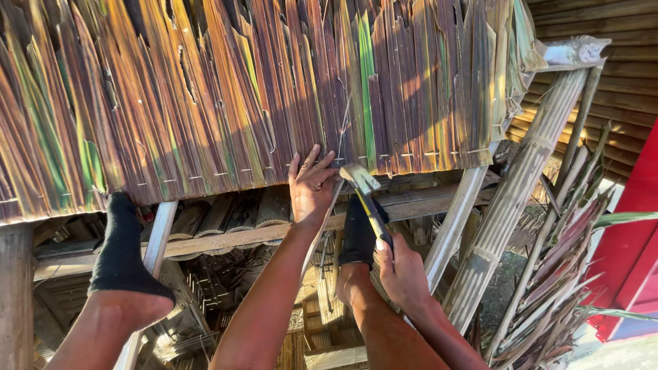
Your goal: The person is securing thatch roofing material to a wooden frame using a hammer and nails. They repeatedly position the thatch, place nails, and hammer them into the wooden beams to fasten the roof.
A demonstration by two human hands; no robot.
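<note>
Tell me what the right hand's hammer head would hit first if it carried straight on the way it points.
Probably the lower edge of the brown split-bamboo panel, beside the left hand's fingers. The right hand holds the yellow-handled hammer close to it; depth is unclear.

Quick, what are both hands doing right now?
Left hand: open, fingers pressed flat on the bamboo strips.
Right hand: closed, holding a hammer.

Rough, streaked split-bamboo thatch (226,89) lies over weathered wooden beams (260,236); the hammer (367,195) has a dull metal head and a glossy yellow handle.
</note>
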